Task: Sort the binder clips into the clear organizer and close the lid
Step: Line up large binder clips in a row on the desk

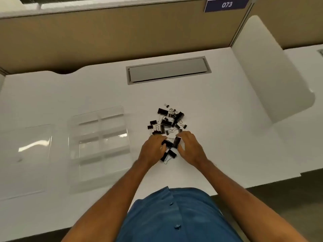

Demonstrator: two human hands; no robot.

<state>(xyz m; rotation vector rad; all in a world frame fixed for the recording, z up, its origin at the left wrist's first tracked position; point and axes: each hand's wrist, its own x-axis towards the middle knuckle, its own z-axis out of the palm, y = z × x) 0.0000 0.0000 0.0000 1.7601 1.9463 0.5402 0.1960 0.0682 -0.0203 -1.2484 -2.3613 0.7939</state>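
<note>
A pile of black binder clips (168, 120) of different sizes lies on the white desk, right of centre. Several larger clips (170, 153) sit at the pile's near edge, between my two hands. My left hand (153, 150) rests at their left side, fingers curled against a clip. My right hand (190, 147) is at their right, its fingertips on an upright large clip (176, 142). The clear organizer (99, 145), with empty compartments, lies open to the left. Its clear lid (26, 159) lies flat further left, apart from it.
A grey cable hatch (167, 70) is set into the desk behind the pile. A tan partition stands along the back, and a white side panel (272, 70) rises at the right. The desk's front edge runs close to my blue shirt.
</note>
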